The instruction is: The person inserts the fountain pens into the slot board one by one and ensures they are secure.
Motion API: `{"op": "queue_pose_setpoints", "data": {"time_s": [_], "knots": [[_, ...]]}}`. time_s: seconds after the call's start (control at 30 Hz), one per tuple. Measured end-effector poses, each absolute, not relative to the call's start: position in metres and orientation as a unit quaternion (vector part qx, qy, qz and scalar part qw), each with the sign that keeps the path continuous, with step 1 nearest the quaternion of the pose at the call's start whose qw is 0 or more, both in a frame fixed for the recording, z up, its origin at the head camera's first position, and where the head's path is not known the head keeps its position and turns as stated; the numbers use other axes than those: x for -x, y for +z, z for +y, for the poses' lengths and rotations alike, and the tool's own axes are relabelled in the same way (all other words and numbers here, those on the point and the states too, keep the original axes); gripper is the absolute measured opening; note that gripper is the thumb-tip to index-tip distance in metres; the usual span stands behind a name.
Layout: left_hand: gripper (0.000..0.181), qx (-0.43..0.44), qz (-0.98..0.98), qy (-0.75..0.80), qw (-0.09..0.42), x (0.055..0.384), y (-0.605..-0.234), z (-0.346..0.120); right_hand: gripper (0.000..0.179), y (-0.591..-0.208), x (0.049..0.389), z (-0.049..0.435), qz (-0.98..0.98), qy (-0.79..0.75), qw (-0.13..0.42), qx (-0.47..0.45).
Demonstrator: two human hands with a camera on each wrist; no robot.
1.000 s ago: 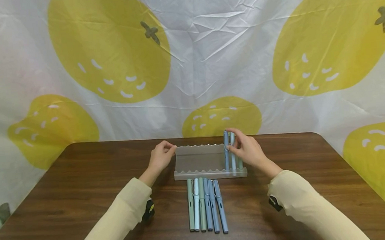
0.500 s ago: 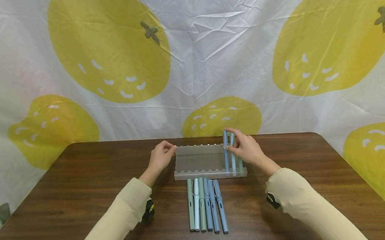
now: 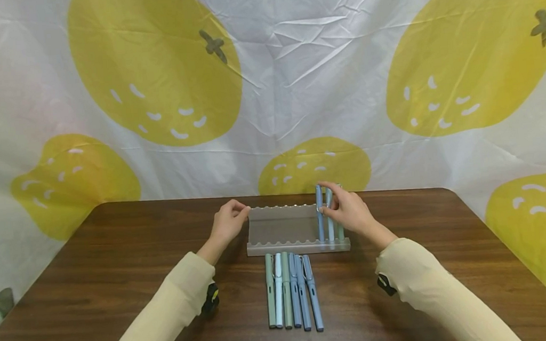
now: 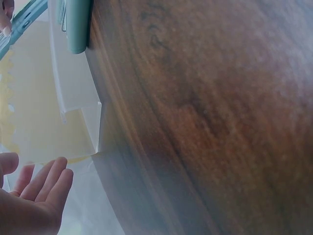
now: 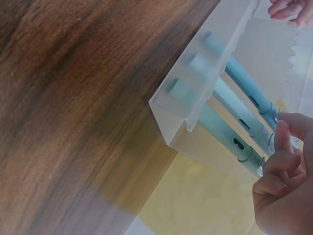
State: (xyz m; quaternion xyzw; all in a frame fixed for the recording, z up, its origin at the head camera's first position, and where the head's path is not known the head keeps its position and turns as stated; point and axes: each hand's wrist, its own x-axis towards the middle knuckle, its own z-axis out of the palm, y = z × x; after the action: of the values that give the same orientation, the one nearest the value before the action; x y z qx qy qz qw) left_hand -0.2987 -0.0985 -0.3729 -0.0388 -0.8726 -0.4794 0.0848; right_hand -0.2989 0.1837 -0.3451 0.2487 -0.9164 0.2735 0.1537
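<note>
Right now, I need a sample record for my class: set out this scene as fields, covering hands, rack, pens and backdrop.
Left hand: fingertips at the back left corner of the rack
Right hand: holds the blue pen
Rack: translucent, scalloped edges
In rack, left to right: the blue pen, pale blue pen, green pen
On table: six loose pens, side by side before the rack
Loose colours: two green, one pale blue, three blue
Backdrop: white cloth, yellow fruit print

Six loose pens point(image 3: 295, 291), three racked pens point(image 3: 331, 227), one rack point(image 3: 282, 229).
</note>
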Motion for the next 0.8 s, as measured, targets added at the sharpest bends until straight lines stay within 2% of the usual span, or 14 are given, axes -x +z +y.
{"op": "queue_pose_setpoints", "data": {"time_s": [0.5,0.8], "knots": [[0.021,0.038,-0.872,-0.481,0.083,0.2987,-0.3732,-0.0987,0.056,-0.3450,0.2979,0.1833,-0.916,0.282,0.150,-0.242],[0.022,0.039,-0.870,-0.485,0.081,0.2980,-0.3733,-0.0990,0.054,-0.3448,0.2924,0.1832,-0.903,0.291,0.182,-0.257]]}}
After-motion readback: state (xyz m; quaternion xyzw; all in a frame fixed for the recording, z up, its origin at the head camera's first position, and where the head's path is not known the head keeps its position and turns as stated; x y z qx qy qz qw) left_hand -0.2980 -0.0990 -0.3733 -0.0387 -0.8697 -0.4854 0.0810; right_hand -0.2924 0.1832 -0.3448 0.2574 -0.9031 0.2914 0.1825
